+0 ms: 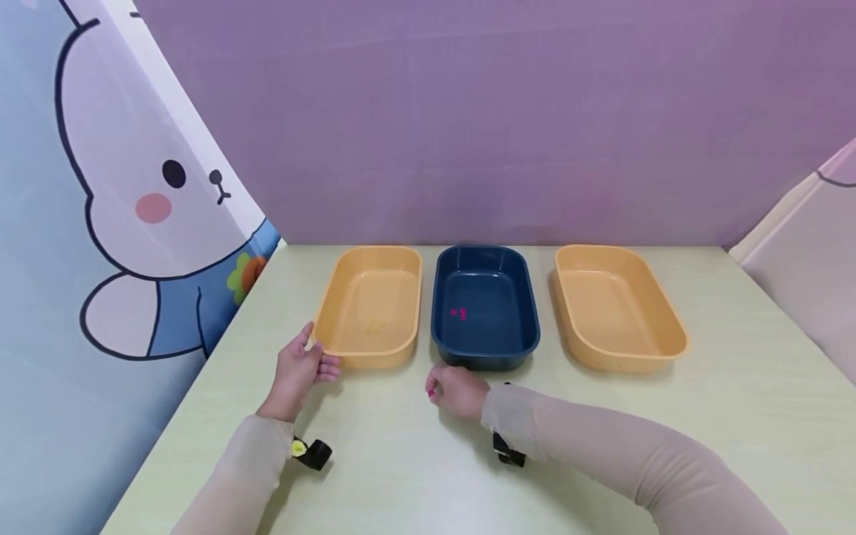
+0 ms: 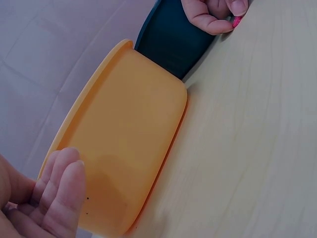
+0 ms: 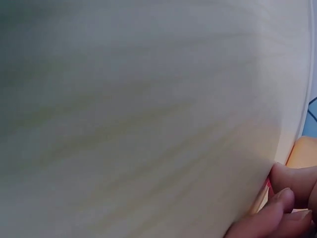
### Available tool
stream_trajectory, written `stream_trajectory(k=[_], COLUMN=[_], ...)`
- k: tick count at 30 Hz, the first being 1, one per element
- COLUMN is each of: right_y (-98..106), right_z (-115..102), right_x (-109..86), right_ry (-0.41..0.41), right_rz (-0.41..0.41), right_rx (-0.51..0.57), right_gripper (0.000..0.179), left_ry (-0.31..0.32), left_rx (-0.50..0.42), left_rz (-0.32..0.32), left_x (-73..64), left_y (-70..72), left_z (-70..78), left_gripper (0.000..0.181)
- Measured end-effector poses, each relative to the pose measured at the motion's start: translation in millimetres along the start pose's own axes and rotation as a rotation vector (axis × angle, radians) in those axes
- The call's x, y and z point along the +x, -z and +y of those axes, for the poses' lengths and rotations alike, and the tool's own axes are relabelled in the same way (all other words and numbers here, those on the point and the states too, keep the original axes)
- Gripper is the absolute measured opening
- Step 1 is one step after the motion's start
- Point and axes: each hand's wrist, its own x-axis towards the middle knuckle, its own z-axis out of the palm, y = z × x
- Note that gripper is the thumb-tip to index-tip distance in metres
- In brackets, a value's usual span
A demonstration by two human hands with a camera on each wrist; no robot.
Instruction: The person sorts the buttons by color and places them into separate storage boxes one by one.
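My right hand (image 1: 458, 391) pinches a small pink piece (image 2: 237, 21) between thumb and fingertips, just in front of the dark blue tray (image 1: 486, 353). Most of that piece is hidden by the fingers. Three small pink rings (image 1: 463, 312) lie inside the blue tray. At the front left corner of the left orange-yellow tray (image 1: 368, 360), my left hand (image 1: 301, 369) has its fingers loosely extended along the outer wall, with the thumb up by the rim. Several tiny yellow rings (image 1: 376, 327) rest on this tray's floor.
A second orange-yellow tray (image 1: 622, 362) stands right of the blue one. All three are in a row on the pale wood-grain table (image 1: 401, 475). Behind them rises a purple cloth (image 1: 481, 126), with a cartoon-printed sheet (image 1: 154, 223) on the left.
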Motion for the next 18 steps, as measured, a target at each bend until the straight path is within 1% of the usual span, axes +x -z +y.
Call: stream_trajectory(k=[5, 9, 13, 18], right_y=[1.7, 2.9, 4.1, 5.1], right_z=[-0.6, -2.6, -4.3, -4.4], right_x=[-2.7, -3.8, -4.1, -2.5], right_ry=[-0.012, 0.023, 0.053, 0.073], right_rz=[-0.023, -0.032, -0.010, -0.009], right_rx=[-0.081, -0.161, -0.234, -0.288], right_gripper=[0.008, 0.006, 0.005, 0.004], left_ry=[0.004, -0.006, -0.019, -0.005], left_rx=[0.001, 0.013, 0.024, 0.023], left_rz=[-0.007, -0.004, -0.010, -0.004], left_x=[0.4, 0.1, 0.8, 1.3], left_y=[-0.9, 0.7, 1.4, 1.5], left_z=[-2.1, -3.3, -2.4, -1.2], left_gripper=[0.058, 0.058, 0.057, 0.057])
